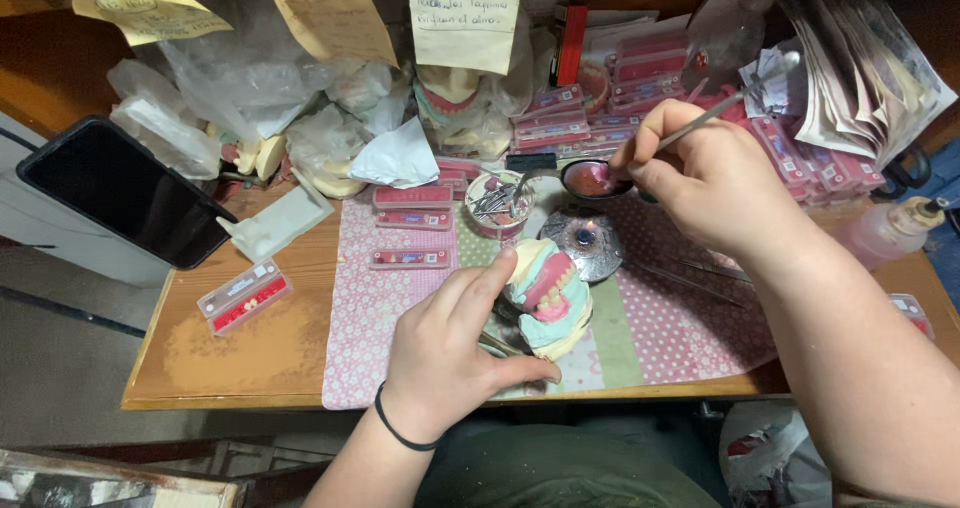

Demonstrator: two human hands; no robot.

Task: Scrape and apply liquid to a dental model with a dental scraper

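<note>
We are gripping the plaster denture model point(548, 298) near the desk edge point(230, 400) with our left hand point(450, 353), while our right hand point(705, 173) is pinching a thin metal tool point(735, 100) over the crowded back

both my forearms are bare right up to the edge of view, no sleeves anywhere on them. my left hand point(445, 353) wears a thin black elastic band point(397, 431), like a hair tie, sitting snug round the wrist as a single narrow loop. my right hand point(712, 180) carries nothing at all, no ring, no watch, no glove. the nails that show on my left hand are short and plain, without polish. below my arms, a stretch of dull olive-green cloth point(560, 468) covers my lap, soft and lightly creased.
</note>
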